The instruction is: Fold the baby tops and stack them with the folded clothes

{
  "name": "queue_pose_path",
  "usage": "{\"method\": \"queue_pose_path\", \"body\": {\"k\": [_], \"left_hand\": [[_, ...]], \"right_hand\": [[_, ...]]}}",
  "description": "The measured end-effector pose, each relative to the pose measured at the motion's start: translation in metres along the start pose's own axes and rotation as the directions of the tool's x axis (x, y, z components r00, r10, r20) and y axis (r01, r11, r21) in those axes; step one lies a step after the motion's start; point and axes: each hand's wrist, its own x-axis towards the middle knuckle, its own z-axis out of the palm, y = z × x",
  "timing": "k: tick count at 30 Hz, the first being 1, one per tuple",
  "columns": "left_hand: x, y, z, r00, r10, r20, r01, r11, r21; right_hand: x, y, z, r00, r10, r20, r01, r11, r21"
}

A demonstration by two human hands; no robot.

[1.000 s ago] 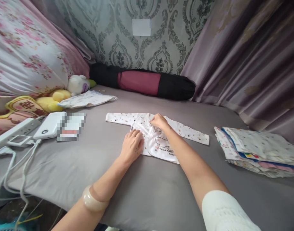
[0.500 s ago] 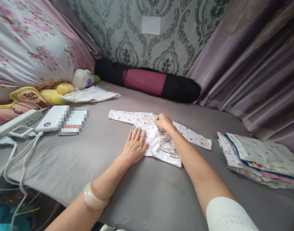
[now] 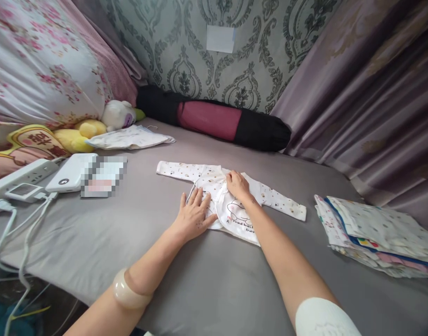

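A white baby shirt (image 3: 231, 227) with small prints and a line-drawn car on its front lies spread on the grey sheet, sleeves stretched out to both sides. My left hand (image 3: 193, 215) rests flat on the shirt's left side, fingers spread. Higher up, near the neckline, my right hand (image 3: 239, 185) has its fingers curled on the front flap of the shirt. That hand and forearm cover part of the flap and the printed drawing; the fingertips are partly hidden.
Folded baby clothes (image 3: 385, 233) are stacked at the right. To the left lie a power strip (image 3: 23, 175), a white power bank (image 3: 72, 172) with cables, a blurred packet (image 3: 105, 177) and plush toys (image 3: 117, 114). A folded cloth (image 3: 129, 138) and a black-and-maroon bag (image 3: 210, 119) lie farther back.
My right hand has flattened down a little onto the shirt's chest, and the front flap lies lower. My left hand stays in place, its fingers slightly more spread. The view has shifted slightly.
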Motion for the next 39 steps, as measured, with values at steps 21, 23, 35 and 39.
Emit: {"method": "queue_pose_path", "body": {"k": [21, 23, 35, 39], "left_hand": [[0.004, 0.002, 0.002, 0.888, 0.349, -0.299, -0.381, 0.923, -0.056], [0.003, 0.002, 0.001, 0.887, 0.344, -0.308, -0.378, 0.924, -0.055], [0.001, 0.003, -0.002, 0.901, 0.327, -0.286, -0.358, 0.931, -0.063], [0.003, 0.001, 0.002, 0.902, 0.337, -0.271, -0.366, 0.928, -0.065]], "right_hand": [[-0.01, 0.014, -0.04, 0.94, -0.126, 0.317, 0.183, 0.971, -0.156], [-0.011, 0.011, -0.04, 0.944, -0.115, 0.308, 0.173, 0.971, -0.167], [-0.024, 0.003, -0.03, 0.959, -0.123, 0.255, 0.152, 0.983, -0.098], [-0.023, 0.001, -0.039, 0.944, -0.098, 0.314, 0.139, 0.984, -0.111]]}}
